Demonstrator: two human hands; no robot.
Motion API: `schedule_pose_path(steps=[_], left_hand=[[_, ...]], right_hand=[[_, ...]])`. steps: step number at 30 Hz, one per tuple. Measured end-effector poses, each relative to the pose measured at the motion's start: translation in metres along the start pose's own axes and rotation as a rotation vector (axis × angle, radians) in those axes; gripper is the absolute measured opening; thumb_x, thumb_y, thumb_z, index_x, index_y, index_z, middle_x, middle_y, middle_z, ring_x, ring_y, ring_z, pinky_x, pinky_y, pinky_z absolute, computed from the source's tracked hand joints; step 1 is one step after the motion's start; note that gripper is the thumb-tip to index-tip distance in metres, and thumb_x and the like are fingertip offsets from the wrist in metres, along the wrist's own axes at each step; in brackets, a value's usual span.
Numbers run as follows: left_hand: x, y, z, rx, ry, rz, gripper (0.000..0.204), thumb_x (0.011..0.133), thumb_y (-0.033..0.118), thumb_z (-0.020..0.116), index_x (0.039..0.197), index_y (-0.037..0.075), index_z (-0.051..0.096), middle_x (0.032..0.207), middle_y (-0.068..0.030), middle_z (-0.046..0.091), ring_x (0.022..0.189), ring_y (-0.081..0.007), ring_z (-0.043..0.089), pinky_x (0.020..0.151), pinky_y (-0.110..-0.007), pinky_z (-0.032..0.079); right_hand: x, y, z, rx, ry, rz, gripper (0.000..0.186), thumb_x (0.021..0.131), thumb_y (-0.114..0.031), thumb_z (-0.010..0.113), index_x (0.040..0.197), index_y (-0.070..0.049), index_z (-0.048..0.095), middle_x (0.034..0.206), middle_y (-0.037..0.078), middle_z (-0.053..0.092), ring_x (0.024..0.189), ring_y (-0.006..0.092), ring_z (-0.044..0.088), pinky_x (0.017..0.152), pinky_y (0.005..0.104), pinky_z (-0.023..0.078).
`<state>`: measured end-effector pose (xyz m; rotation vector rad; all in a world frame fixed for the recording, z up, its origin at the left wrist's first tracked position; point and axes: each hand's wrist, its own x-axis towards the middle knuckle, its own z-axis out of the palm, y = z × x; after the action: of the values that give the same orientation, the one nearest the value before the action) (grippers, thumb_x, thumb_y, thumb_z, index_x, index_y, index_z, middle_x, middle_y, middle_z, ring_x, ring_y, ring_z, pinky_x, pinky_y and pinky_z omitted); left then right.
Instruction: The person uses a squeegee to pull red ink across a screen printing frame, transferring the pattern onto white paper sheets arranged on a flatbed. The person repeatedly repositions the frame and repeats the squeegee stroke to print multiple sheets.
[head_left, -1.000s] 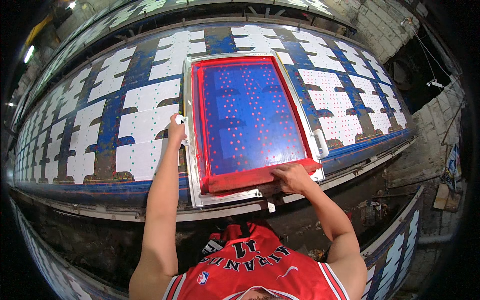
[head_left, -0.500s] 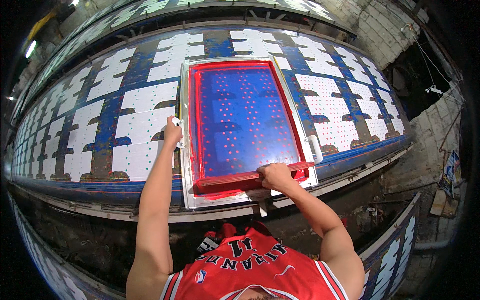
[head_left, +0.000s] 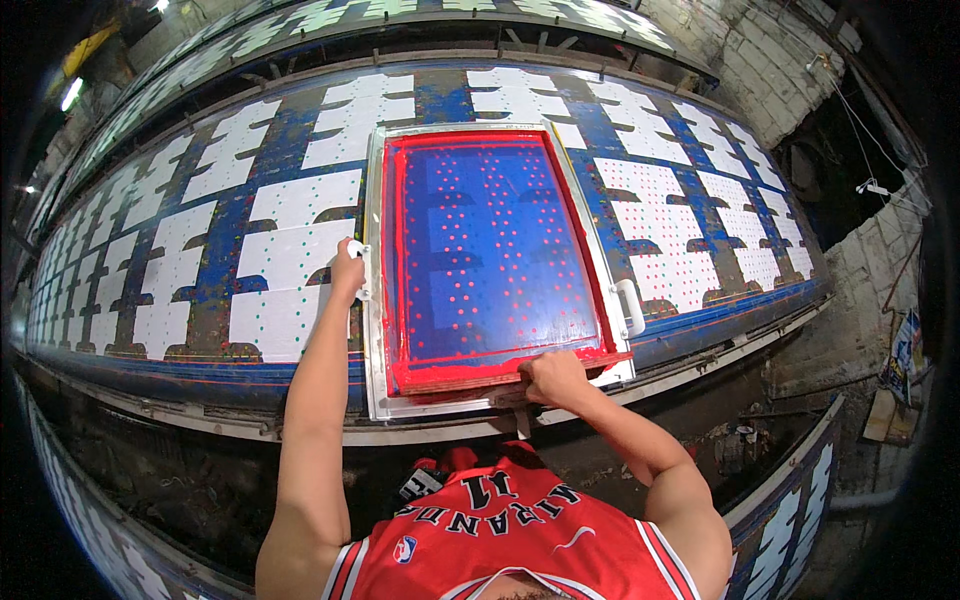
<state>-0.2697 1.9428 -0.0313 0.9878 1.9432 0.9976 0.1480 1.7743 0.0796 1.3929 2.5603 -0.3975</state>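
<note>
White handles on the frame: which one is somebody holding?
The left handle: the left hand grips it, while the right handle on the frame has no hand on it.

A long blue-stained table carries rows of white dotted panels and a framed blue screen.

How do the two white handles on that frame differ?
The left handle is gripped by the left hand; the right handle has no hand on it. The left handle is partly covered by the hand, while the right handle's curved shape shows clearly. Both are white, on opposite sides of the frame.
</note>
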Motion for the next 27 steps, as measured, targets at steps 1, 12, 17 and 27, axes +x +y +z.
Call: schedule_pose_path(steps=[1, 12, 17, 27], left_hand=[[0.000, 0.001, 0.000, -0.002, -0.003, -0.010, 0.065, 0.084, -0.002, 0.045, 0.146, 0.015, 0.046, 0.102, -0.0182, 0.068, 0.067, -0.0261, 0.067, 0.049, -0.039, 0.052], [-0.001, 0.003, 0.003, -0.032, 0.035, -0.017, 0.064, 0.082, -0.004, 0.045, 0.143, 0.014, 0.050, 0.100, -0.0186, 0.068, 0.065, -0.0259, 0.066, 0.048, -0.039, 0.051], [-0.002, 0.004, 0.004, -0.039, 0.042, -0.043, 0.062, 0.083, -0.003, 0.047, 0.142, 0.015, 0.050, 0.099, -0.0187, 0.068, 0.064, -0.0259, 0.066, 0.049, -0.039, 0.051], [-0.004, 0.002, 0.005, 0.025, 0.068, -0.048, 0.053, 0.093, 0.005, 0.058, 0.144, 0.019, 0.050, 0.096, -0.0170, 0.069, 0.064, -0.0258, 0.066, 0.052, -0.040, 0.052]], right_hand=[[-0.005, -0.003, 0.005, -0.008, -0.015, 0.033, 0.027, 0.071, -0.026, 0.072, 0.092, -0.009, 0.073, 0.078, 0.016, 0.072, 0.075, 0.0350, 0.073, 0.067, 0.0503, 0.058], [-0.009, -0.002, 0.036, -0.003, 0.420, -0.094, 0.035, 0.066, -0.025, 0.077, 0.093, -0.007, 0.064, 0.096, 0.009, 0.070, 0.091, 0.0283, 0.071, 0.076, 0.0433, 0.058], [0.027, 0.018, 0.032, -0.023, 0.415, -0.101, 0.035, 0.066, -0.025, 0.077, 0.092, -0.007, 0.064, 0.095, 0.010, 0.070, 0.090, 0.0288, 0.071, 0.077, 0.0440, 0.058], [0.167, 0.078, -0.010, -0.050, 0.391, -0.060, 0.033, 0.062, -0.022, 0.078, 0.091, -0.009, 0.070, 0.088, 0.013, 0.071, 0.079, 0.0327, 0.073, 0.067, 0.0479, 0.059]])
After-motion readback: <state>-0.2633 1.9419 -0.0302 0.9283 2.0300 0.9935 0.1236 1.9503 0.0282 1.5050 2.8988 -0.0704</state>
